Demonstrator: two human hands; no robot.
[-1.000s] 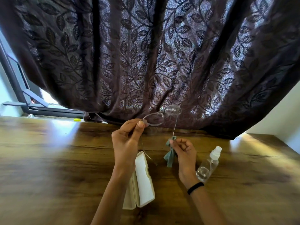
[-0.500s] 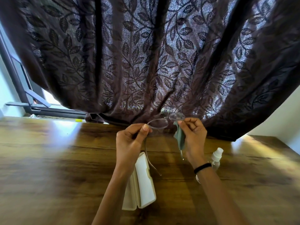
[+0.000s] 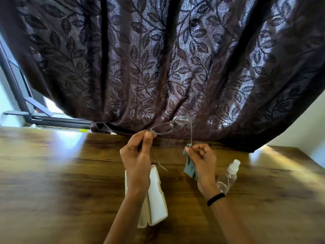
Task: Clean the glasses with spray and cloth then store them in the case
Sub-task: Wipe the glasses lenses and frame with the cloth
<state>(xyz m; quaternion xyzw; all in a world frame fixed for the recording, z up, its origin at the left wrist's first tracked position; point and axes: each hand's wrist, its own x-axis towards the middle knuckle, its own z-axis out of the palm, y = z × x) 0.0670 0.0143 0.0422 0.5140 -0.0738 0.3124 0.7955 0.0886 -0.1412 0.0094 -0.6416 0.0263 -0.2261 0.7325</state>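
Note:
Clear-framed glasses [image 3: 164, 128] are held up in front of the curtain. My left hand [image 3: 138, 155] pinches the frame at its left corner, and the left temple hangs down loose. My right hand [image 3: 202, 160] pinches the tip of the right temple together with a grey-green cloth [image 3: 189, 167], which dangles below the fingers. An open white glasses case [image 3: 155, 196] lies on the table under my left wrist. A clear spray bottle [image 3: 228, 176] with a white cap lies just right of my right wrist.
The wooden table [image 3: 61, 173] stretches across the view. A dark leaf-patterned curtain [image 3: 158, 59] hangs down to its far edge. A window frame [image 3: 26, 106] shows at the left, and a white wall [image 3: 302, 124] at the right.
My right hand, which was up at the right lens with the cloth, has slid down along the temple to its tip. My left hand keeps its hold on the frame.

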